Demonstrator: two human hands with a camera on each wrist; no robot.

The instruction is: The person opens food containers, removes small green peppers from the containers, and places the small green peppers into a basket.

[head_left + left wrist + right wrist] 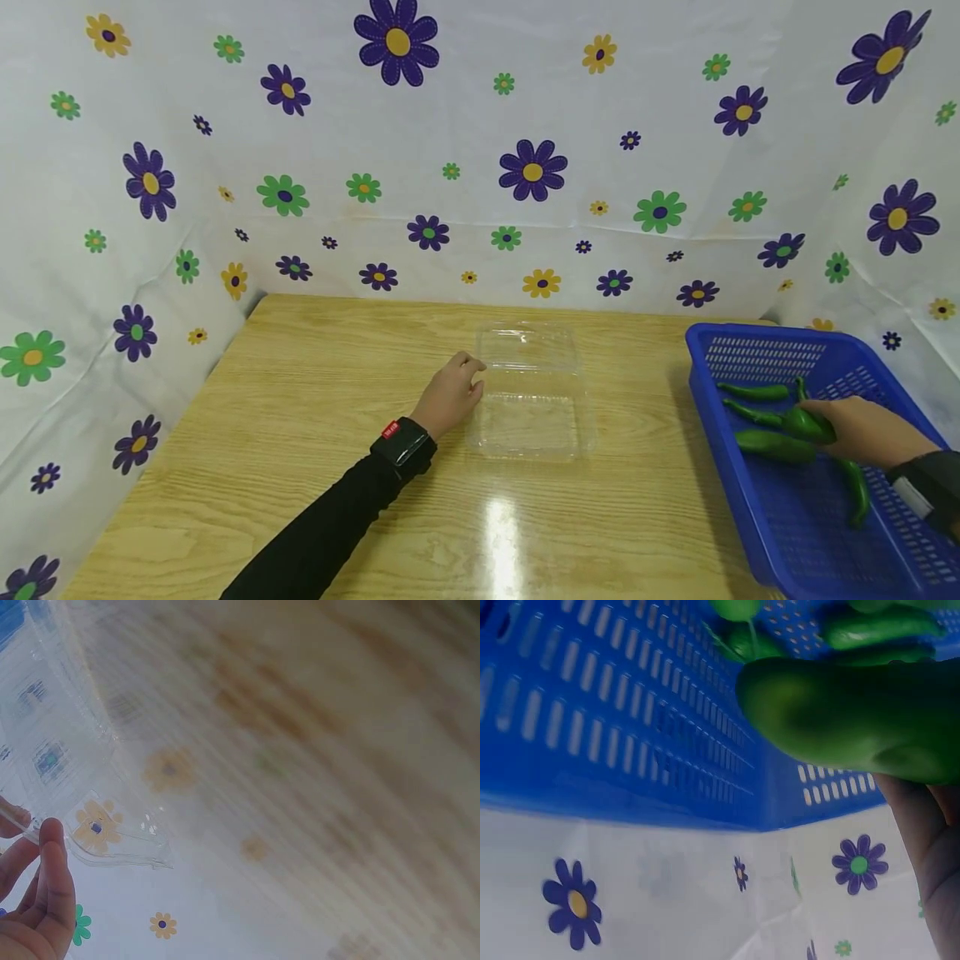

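A clear plastic container with its lid folded open lies on the wooden table, in the middle of the head view. My left hand is at its left side; in the left wrist view the fingertips pinch the thin edge of the plastic box. On the right, my right hand reaches into a blue basket and grips a green pepper. The right wrist view shows this pepper close up, the fingers partly hidden behind it. Several other green peppers lie in the basket around that hand.
The wooden table spreads out to the left of the container and between it and the basket. A white cloth printed with flowers hangs behind the table and along both sides. The basket has high slotted walls.
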